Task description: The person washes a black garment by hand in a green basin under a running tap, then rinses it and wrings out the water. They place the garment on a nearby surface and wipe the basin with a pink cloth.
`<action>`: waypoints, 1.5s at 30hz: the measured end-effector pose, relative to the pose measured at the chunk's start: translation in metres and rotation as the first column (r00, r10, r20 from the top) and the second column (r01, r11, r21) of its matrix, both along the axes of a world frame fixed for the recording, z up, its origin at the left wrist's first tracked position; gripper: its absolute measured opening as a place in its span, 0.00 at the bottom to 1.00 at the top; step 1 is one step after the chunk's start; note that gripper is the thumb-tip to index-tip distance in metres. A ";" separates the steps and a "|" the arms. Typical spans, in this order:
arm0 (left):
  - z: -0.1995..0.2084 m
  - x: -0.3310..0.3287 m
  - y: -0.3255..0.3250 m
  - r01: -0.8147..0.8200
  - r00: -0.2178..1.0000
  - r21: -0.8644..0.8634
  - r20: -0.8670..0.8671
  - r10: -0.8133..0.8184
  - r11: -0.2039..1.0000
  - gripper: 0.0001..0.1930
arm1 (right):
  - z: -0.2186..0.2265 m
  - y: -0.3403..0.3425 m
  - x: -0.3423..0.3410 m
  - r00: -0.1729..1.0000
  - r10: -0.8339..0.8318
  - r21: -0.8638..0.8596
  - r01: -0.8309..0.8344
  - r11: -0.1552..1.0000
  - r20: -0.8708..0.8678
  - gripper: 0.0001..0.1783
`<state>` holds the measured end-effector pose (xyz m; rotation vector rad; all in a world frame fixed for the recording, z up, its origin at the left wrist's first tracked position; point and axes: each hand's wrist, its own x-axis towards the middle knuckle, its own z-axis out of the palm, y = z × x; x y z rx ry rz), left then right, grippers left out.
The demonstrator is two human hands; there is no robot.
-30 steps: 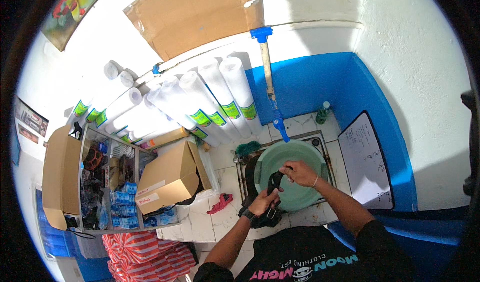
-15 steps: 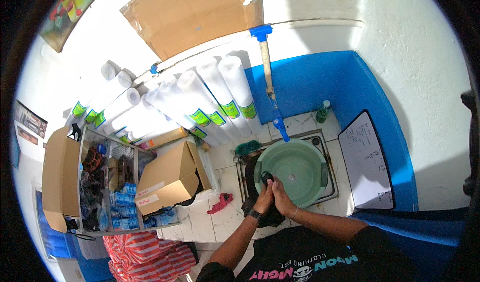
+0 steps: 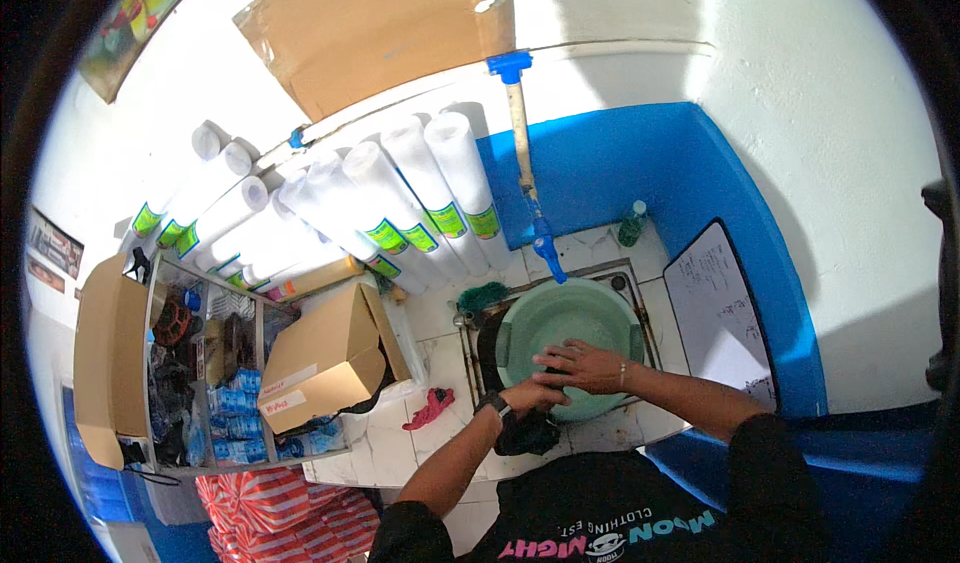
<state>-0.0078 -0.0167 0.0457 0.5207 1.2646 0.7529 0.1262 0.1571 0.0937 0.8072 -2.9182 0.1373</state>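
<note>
seen from the head camera, a person in a black printed t-shirt (image 3: 610,508) works both hands together over the near edge of a green plastic basin (image 3: 575,305). the right hand (image 3: 585,367) lies palm down, its fingers stretched out and slightly parted, reaching across toward the left hand (image 3: 533,396), whose fingers are bent; whether either grips anything between them cannot be told. a black fabric item (image 3: 528,437) is bunched just below the left hand, against the basin's near side.

the basin sits over a metal sink (image 3: 628,281) beneath a blue faucet (image 3: 547,248); how much water it holds, if any, is unclear. to the left, a cardboard box (image 3: 318,358) lies tilted with its flap open, a black strap (image 3: 345,418) trailing along its lower edge. the display case (image 3: 260,335) beside it holds blue packets (image 3: 236,418), an orange-brown reel (image 3: 175,320) and dark bagged goods (image 3: 172,428). a crumpled red cloth (image 3: 430,409) rests on the tiled counter (image 3: 385,448).
</note>
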 end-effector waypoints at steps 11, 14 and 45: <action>0.023 0.036 0.031 0.241 0.548 0.077 -0.833 -0.070 0.967 0.25 | -0.031 -0.007 -0.030 0.420 -0.226 0.058 0.376 0.925 0.879 0.11; 0.033 0.043 0.036 0.274 0.543 0.115 -0.838 -0.055 0.955 0.24 | -0.044 0.037 -0.037 -0.231 0.328 -0.091 0.677 0.730 0.916 0.15; -0.046 0.041 0.034 0.281 0.580 0.081 -0.808 -0.102 0.956 0.23 | -0.065 -0.013 -0.010 0.689 -0.433 0.055 0.497 0.866 0.582 0.11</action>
